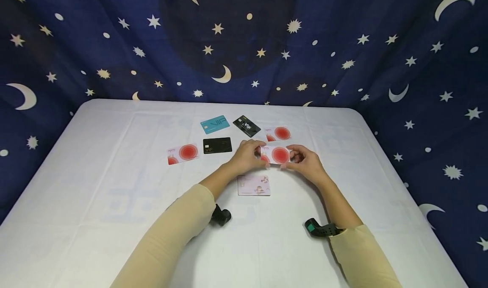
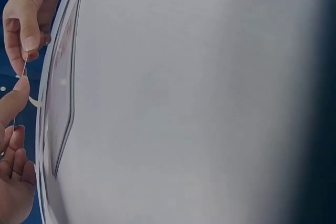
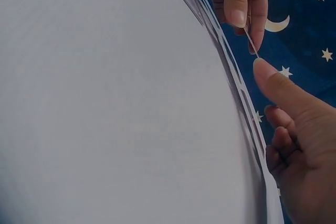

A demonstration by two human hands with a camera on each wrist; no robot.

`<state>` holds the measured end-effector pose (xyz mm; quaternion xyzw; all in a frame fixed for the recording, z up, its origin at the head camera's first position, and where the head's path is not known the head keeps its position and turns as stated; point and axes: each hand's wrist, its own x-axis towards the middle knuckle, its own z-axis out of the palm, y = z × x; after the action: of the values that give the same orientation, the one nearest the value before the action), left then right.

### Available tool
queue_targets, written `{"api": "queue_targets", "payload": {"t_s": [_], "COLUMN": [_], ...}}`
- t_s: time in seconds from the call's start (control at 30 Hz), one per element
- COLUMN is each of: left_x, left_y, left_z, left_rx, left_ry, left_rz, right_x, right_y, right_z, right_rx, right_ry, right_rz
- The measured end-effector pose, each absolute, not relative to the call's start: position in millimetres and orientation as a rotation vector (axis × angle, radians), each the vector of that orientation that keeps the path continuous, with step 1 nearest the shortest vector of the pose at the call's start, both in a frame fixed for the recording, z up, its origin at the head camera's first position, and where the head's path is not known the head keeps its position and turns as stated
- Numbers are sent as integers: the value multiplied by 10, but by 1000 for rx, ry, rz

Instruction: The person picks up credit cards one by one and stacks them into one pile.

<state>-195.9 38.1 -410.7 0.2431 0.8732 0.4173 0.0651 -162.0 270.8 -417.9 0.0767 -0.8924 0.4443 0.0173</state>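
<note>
Both hands hold one white card with red circles (image 1: pixel 280 156) by its opposite short ends, lifted off the table. My left hand (image 1: pixel 247 156) pinches the left end between thumb and fingers. At the other end, my right hand (image 1: pixel 308 166) pinches it the same way. The wrist views show this card only edge-on, as a thin line between the thumbs. A pale pink card (image 1: pixel 253 185) with a small floral print lies flat just in front of the hands. Behind them lies another white card with red circles (image 1: pixel 278 134).
On the white-covered table (image 1: pixel 122 245), a teal card (image 1: pixel 215 124), a black VIP card (image 1: pixel 247 126), a second black card (image 1: pixel 217 145) and a red-circled card (image 1: pixel 183 154) lie flat, left of or behind the hands. A dark blue starry cloth (image 1: pixel 244 34) hangs around the back.
</note>
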Motion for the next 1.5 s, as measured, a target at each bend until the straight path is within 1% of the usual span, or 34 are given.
{"api": "queue_targets", "payload": {"t_s": [0.57,0.93,1.2,1.5], "left_x": [-1858,-1671,-1560,-1389], "left_y": [42,-98,-152,-232], "left_z": [-4010,-3946,-3891,-3877], "left_rx": [771,775,749,729], "left_ry": [2662,2657,2640,2671], "left_rz": [1233,1260,1293,1279], "right_x": [-1525,-1397,-1320,-1222], "right_y": [2434,2354,2309,2254], "right_z": [-4023,-3917,-3832,-3832], "right_rx": [256,328,391,480], "right_ry": [-2844,-2865,-2899,-2886], "right_rz": [1378,1351,1221,1201]}}
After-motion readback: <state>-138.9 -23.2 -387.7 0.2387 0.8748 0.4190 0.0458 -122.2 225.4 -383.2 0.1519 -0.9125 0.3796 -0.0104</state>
